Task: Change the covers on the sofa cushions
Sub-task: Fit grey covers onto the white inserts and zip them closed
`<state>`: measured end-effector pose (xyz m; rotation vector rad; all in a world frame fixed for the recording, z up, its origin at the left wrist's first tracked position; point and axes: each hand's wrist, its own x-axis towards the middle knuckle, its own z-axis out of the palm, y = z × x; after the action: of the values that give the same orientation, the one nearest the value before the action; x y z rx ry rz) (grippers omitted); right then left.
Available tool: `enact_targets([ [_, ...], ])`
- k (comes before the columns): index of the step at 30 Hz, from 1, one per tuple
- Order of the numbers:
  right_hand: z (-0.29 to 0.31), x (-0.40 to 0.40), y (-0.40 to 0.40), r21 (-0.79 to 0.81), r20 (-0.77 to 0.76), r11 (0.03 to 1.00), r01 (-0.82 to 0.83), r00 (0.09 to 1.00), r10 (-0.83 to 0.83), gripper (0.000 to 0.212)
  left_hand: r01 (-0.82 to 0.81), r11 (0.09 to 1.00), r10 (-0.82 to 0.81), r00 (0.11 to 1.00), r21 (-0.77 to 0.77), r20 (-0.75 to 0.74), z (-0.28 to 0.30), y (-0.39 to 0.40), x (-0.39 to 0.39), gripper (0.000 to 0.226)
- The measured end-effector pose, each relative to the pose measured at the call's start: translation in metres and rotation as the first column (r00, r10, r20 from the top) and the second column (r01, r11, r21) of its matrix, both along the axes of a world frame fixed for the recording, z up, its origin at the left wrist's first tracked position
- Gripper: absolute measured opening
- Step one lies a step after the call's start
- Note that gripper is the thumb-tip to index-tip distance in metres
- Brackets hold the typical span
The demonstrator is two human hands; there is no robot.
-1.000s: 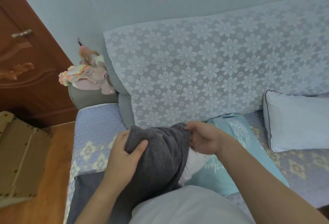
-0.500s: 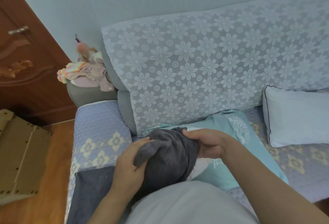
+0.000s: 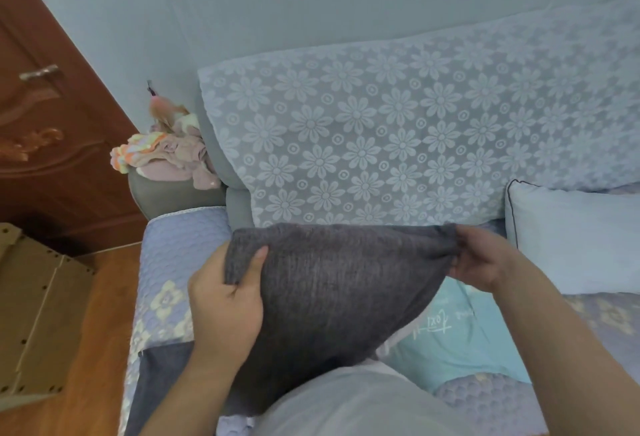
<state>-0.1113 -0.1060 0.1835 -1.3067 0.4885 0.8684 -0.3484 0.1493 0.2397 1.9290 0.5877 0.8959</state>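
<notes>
A dark grey knitted cushion cover (image 3: 332, 283) is stretched wide in front of me above the sofa seat. My left hand (image 3: 225, 300) grips its left top corner, thumb over the fabric. My right hand (image 3: 479, 259) pinches its right top corner. Under the cover lies a turquoise cushion cover (image 3: 460, 338) with writing on it, and a strip of white fabric (image 3: 384, 349) shows beside it. A pale blue cushion (image 3: 575, 238) with dark piping leans at the right of the sofa.
The sofa back (image 3: 381, 144) wears a white floral lace throw. A heap of pink clothes (image 3: 166, 158) sits on the grey armrest (image 3: 173, 196). A brown door (image 3: 52, 123) and a cardboard box (image 3: 31, 314) stand left, on wooden floor (image 3: 100, 349).
The grey cover was bunched between my hands; my hands have moved apart and raised it, so it now hangs spread flat between them.
</notes>
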Motion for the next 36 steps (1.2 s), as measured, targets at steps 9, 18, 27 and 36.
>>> enact_targets([
  [9,0.051,0.010,-0.017,-0.186,0.255,0.983,-0.005,0.966,0.053,0.032,0.039,0.992,-0.030,0.997,-0.121,0.077,0.044,0.012,0.059,0.007],
  [18,0.142,-0.048,0.042,0.614,-0.115,0.771,0.166,0.986,-0.121,0.037,-0.085,0.988,0.092,0.995,0.132,-0.049,0.045,0.016,0.106,0.049],
  [27,0.143,-0.050,0.078,0.598,-0.317,0.646,0.474,0.880,-0.353,0.037,0.174,0.978,-0.132,0.944,0.118,-0.301,-0.017,-0.065,0.125,0.060],
  [36,0.166,-0.056,0.044,0.533,-0.396,0.518,0.669,0.738,-0.546,0.041,0.011,0.952,0.120,0.906,0.306,-0.407,-0.032,-0.011,0.156,0.040],
])
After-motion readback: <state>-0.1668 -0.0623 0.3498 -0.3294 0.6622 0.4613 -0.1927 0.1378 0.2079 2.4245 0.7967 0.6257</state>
